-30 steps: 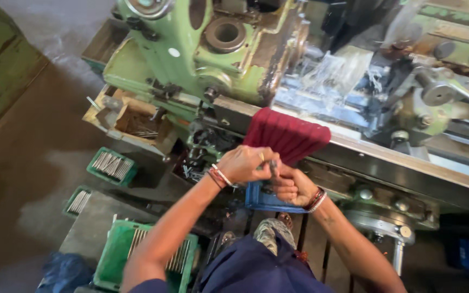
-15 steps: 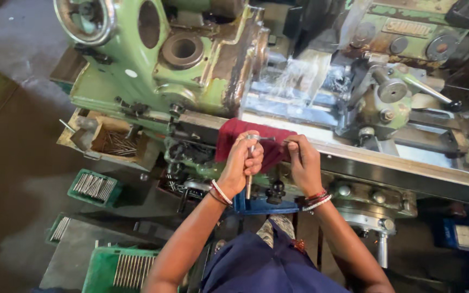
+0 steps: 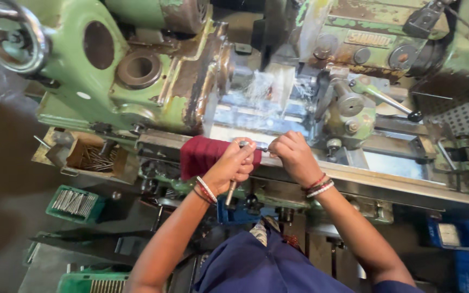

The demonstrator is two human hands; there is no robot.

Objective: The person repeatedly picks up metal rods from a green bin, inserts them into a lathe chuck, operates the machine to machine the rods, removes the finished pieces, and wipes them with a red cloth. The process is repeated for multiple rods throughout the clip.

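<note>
Both hands have risen from the front of the green lathe (image 3: pixel 153 81) to its bed rail; the left hand (image 3: pixel 233 163) is curled around a slim metal tool (image 3: pixel 231 192), its handle hanging below the fist; the right hand (image 3: pixel 294 154) pinches a small metal piece (image 3: pixel 262 148) at the tool's tip; the red cloth (image 3: pixel 202 154) lies on the rail, touching the left hand.

Worn green lathe bed (image 3: pixel 386 182) with a long metal front rail, dark red cloth (image 3: pixel 202 154) draped over that rail, open side tray (image 3: pixel 90 157) holding thin metal rods, green crates (image 3: pixel 74 203) of rods on the grey floor (image 3: pixel 1 179) below
</note>
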